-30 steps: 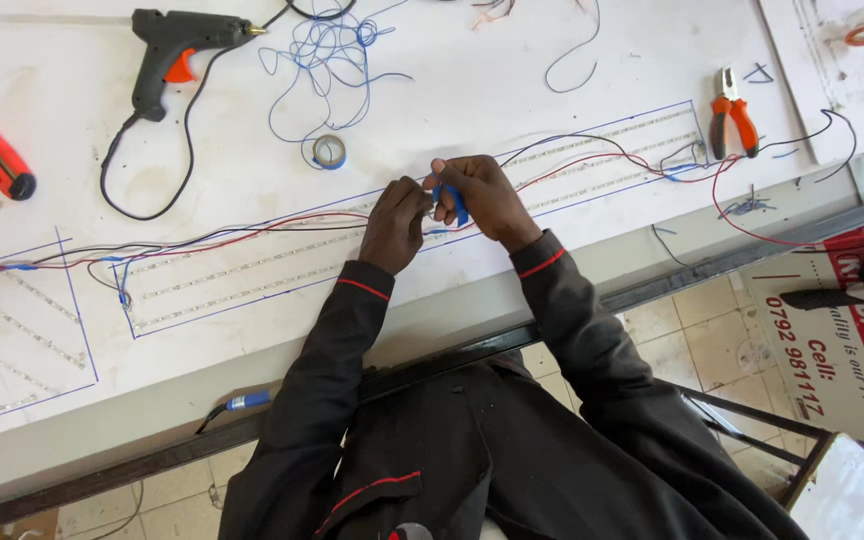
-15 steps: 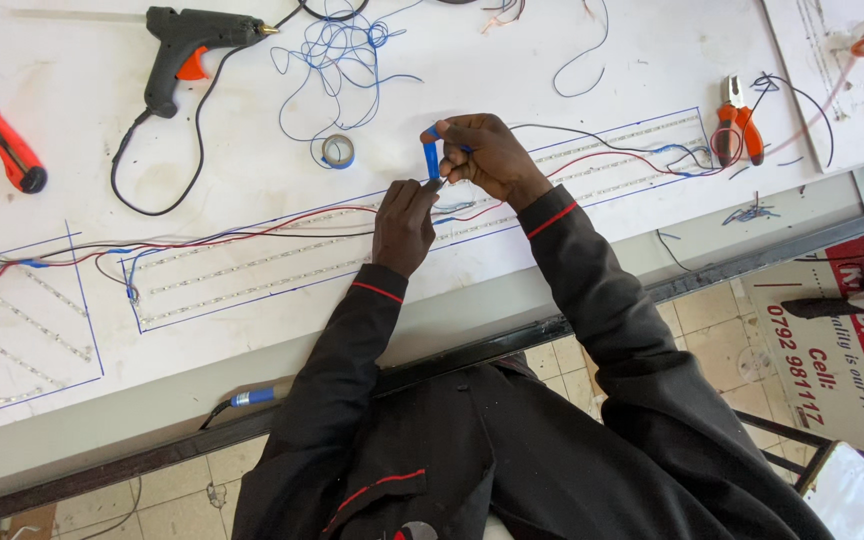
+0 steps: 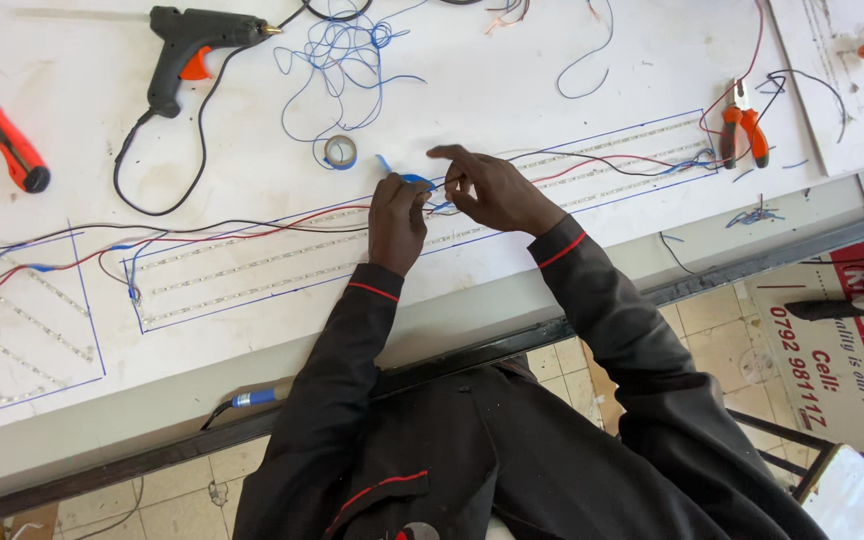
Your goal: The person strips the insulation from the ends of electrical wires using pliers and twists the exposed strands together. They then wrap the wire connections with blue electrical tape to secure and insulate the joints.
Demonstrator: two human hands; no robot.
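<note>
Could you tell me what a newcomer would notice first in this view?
Probably the two hands, left hand and right hand, pinching a strip of blue tape at mid-board. Next the black glue gun at top left and the orange pliers at right.

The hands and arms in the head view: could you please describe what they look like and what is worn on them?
Both hands, left and right, are bare, without gloves. Each arm wears a long black jacket sleeve ending in a thin red band at the cuff. No rings, watch or cables show.
</note>
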